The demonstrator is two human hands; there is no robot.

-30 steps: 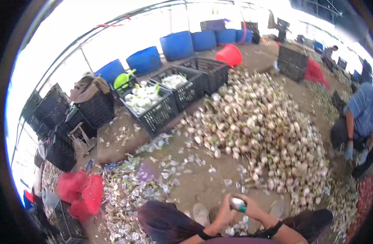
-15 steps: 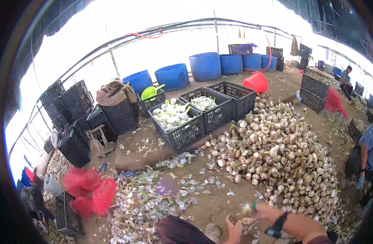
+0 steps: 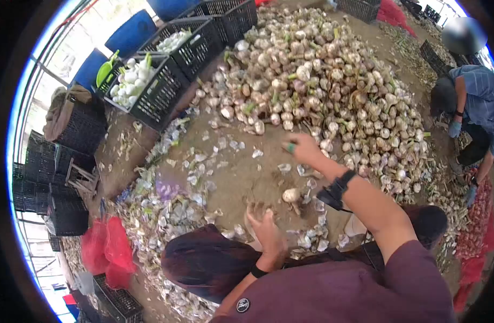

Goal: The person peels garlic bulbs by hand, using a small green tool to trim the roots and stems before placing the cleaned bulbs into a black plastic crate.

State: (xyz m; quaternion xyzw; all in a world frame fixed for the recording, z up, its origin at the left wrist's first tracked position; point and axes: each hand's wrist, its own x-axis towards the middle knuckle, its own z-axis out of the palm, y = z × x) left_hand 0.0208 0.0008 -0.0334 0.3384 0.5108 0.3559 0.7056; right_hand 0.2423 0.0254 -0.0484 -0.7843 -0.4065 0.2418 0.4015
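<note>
My left hand [image 3: 267, 230] is low in the middle, just above the littered floor, its fingers apart and slightly blurred; I make out nothing held in it. A single garlic bulb [image 3: 291, 195] with its stem lies on the ground to its right. My right hand [image 3: 306, 149] reaches forward to the near edge of the large garlic heap [image 3: 322, 81]. Its fingers are closed, with something green at them; whatever they grip is too blurred to name. A black watch [image 3: 337, 188] is on the right wrist.
Black crates [image 3: 159, 92] at upper left hold peeled white garlic [image 3: 131, 81], with a green scoop [image 3: 106, 70] alongside. Garlic skins [image 3: 174, 207] litter the floor at left near red net bags [image 3: 109, 247]. At right, a gloved co-worker [image 3: 475, 102] bends down.
The view has tilted down and turned right. My right hand has moved away from my left, forward to the heap; the two were close together before.
</note>
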